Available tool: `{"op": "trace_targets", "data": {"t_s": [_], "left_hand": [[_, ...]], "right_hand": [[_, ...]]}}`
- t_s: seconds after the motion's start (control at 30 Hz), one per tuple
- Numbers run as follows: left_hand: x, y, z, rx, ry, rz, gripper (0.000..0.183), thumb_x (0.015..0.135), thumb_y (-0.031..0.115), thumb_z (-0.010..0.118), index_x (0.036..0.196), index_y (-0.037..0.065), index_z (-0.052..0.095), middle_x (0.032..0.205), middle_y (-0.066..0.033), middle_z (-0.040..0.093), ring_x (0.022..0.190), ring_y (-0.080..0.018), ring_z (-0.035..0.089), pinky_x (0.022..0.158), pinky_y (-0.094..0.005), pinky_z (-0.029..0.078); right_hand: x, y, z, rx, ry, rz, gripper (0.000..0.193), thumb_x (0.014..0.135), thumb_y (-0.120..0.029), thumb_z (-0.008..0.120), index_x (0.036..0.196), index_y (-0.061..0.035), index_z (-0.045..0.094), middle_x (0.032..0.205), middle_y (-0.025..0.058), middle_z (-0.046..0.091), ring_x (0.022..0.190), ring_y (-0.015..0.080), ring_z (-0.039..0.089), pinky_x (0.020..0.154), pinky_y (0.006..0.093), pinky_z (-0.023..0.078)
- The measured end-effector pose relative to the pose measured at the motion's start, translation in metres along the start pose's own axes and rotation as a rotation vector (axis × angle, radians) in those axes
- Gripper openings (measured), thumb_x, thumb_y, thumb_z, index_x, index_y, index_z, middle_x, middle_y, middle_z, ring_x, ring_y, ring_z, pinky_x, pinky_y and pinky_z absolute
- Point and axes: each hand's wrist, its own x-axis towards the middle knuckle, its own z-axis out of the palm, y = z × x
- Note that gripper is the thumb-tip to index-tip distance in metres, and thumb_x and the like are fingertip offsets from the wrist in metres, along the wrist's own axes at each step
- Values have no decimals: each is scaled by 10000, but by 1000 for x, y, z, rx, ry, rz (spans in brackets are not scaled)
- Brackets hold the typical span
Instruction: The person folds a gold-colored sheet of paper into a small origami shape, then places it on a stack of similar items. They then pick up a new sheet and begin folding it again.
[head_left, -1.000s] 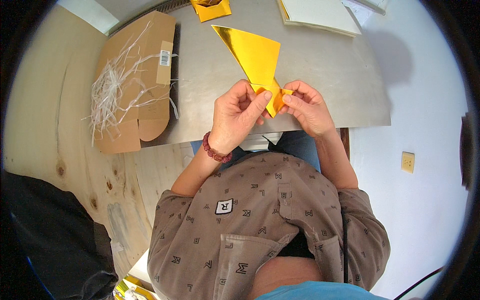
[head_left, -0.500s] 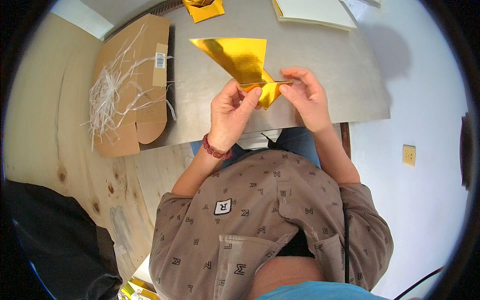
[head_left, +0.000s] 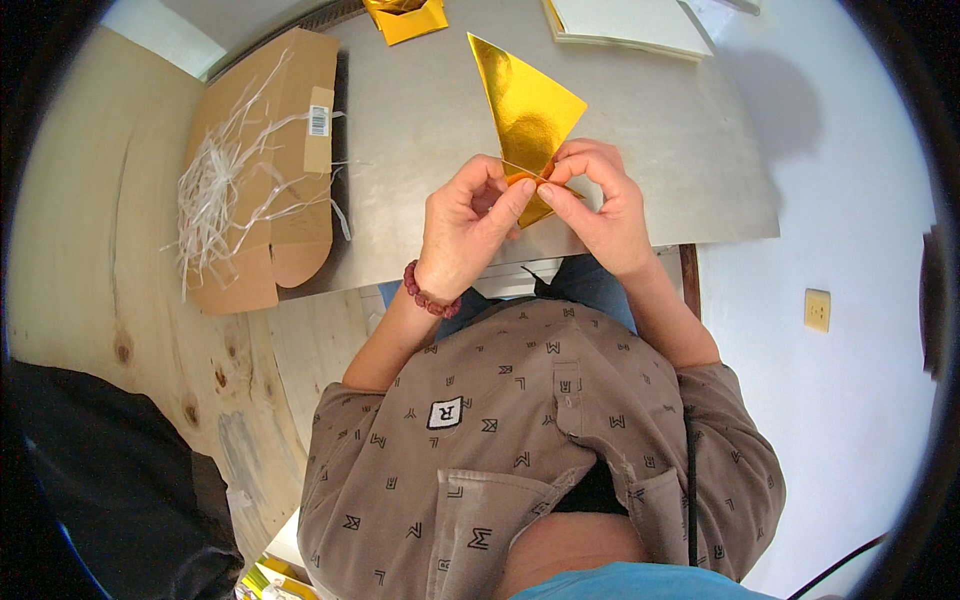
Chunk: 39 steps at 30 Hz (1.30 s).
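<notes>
Shiny gold paper [head_left: 528,105], partly folded, is held up between my hands above the table's near edge. Its large flap points away from me, and a smaller folded part hangs below my fingertips. My left hand [head_left: 472,212] pinches the lower fold from the left, thumb on the near side. From the right, my right hand [head_left: 603,205] pinches the same fold, its thumb and index finger close to the left thumb. Some of the folded part is hidden behind the fingers.
The grey metal table [head_left: 420,120] bears an opened brown cardboard box [head_left: 300,215] with white shredded strips [head_left: 215,195] at the left. Gold folded pieces [head_left: 408,20] lie at the far edge, and a stack of white sheets [head_left: 630,28] at the far right. A white wall [head_left: 800,400] borders the right.
The gold paper has turned clockwise, so its large flap now points more to the right and away. My right hand has moved left, bringing its fingertips close to the left thumb.
</notes>
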Motion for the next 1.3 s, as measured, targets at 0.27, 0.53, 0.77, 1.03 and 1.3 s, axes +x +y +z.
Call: {"op": "trace_targets", "data": {"t_s": [0.27, 0.53, 0.77, 1.03, 1.3], "left_hand": [[-8, -3, 14, 256, 36, 366, 537, 887, 38, 818, 1336, 31, 525, 1121, -92, 723, 965, -160, 735, 776, -271, 605], [-6, 4, 18, 343, 88, 619, 482, 882, 25, 820, 1279, 21, 546, 1138, -123, 734, 999, -189, 751, 771, -301, 641], [-12, 9, 19, 281, 109, 549, 248, 904, 18, 798, 1100, 3, 645, 1096, -109, 750, 973, -161, 742, 784, -296, 638], [-14, 7, 24, 220, 170, 505, 168, 924, 13, 777, 1047, 6, 662, 1081, -107, 752, 928, -141, 732, 769, -286, 635], [-14, 2, 21, 278, 146, 594, 174, 955, -12, 737, 1082, -24, 618, 1099, -145, 712, 859, -154, 726, 748, -275, 633]], "right_hand": [[-4, 6, 4, 679, -37, 377, 96, 997, -129, 719, 1024, -46, 679, 1072, 31, 688, 1020, 133, 615, 965, 294, 471], [0, 2, 13, 1113, -7, 370, 89, 1050, -125, 645, 1060, -37, 650, 1043, 20, 683, 971, 106, 630, 899, 294, 504], [2, -5, 15, 1151, -10, 337, 83, 1052, -122, 637, 1046, -40, 644, 1052, 30, 689, 962, 111, 653, 885, 311, 535], [1, -8, 18, 1148, 14, 336, 77, 1055, -122, 635, 1050, -46, 646, 1057, 27, 691, 956, 113, 661, 892, 308, 541], [-1, -7, 20, 1166, 27, 347, 72, 1055, -119, 636, 1054, -48, 644, 1046, 13, 678, 976, 101, 641, 898, 295, 524]]}}
